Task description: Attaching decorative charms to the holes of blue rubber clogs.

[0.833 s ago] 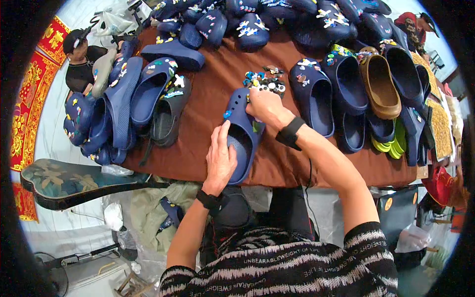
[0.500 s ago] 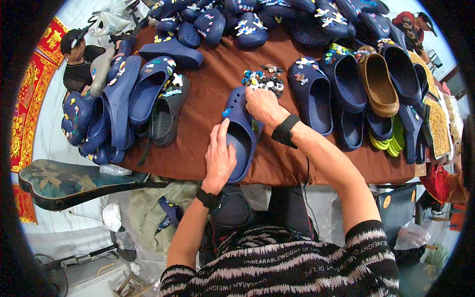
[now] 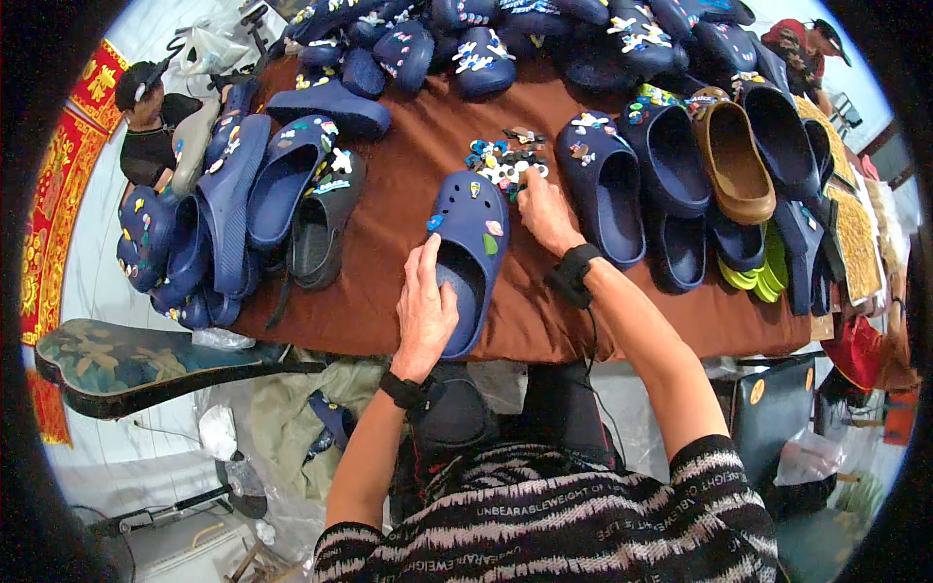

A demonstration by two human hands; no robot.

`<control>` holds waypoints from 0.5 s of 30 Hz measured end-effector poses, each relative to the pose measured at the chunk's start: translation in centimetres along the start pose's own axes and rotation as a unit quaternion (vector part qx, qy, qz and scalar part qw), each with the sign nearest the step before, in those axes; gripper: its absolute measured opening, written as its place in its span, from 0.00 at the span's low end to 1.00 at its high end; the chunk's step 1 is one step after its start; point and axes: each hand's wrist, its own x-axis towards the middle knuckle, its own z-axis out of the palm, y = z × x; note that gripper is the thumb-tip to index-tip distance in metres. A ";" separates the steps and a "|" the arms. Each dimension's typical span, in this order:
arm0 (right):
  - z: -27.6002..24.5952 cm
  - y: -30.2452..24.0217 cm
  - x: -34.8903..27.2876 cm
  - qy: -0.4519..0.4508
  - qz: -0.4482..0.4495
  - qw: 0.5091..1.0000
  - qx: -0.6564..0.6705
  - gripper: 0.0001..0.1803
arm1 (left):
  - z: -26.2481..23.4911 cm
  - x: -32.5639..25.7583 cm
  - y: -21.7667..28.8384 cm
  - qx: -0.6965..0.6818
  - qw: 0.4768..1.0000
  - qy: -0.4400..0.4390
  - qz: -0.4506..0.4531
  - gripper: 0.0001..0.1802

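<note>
A navy clog (image 3: 473,211) lies on the brown cloth in front of me, toe pointing away. It carries a yellow charm near the toe, a blue one on its left, and a pinkish and a green one on its right. My left hand (image 3: 426,306) grips the clog's left side, fingers along the rim and thumb over the opening. Just beyond the toe is a small pile of loose shoe charms (image 3: 503,155), white, black and blue. My right hand (image 3: 549,216) is at the pile's near right edge, fingers curled together at a white charm; whether they hold one is hidden.
Decorated navy clogs (image 3: 603,189) line the right, with a brown clog (image 3: 736,160) and lime-green ones (image 3: 770,267) among them. More clogs (image 3: 284,189) stand at the left, and others (image 3: 483,63) heap at the far side. Two people are beyond the table's far corners.
My right hand has left the clog's toe and moved right to the charm pile, uncovering the yellow charm and the right-side charms. My left hand keeps its grip.
</note>
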 end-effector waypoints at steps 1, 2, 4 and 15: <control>-0.2 0.2 0.3 0.013 -0.014 1.000 -0.001 0.10 | 0.0 0.1 0.1 0.000 1.000 -0.001 -0.002 0.40; -0.6 0.3 1.2 0.016 -0.035 0.999 -0.021 0.10 | 0.1 0.3 0.2 -0.002 1.000 0.002 0.003 0.40; -0.9 -0.8 1.7 0.065 -0.088 0.987 -0.120 0.12 | 0.1 0.3 0.3 -0.001 1.000 0.005 0.006 0.40; -4.3 -2.7 -4.5 -0.195 -0.142 0.969 0.063 0.17 | 0.9 -1.2 2.3 -0.006 1.000 0.008 -0.010 0.41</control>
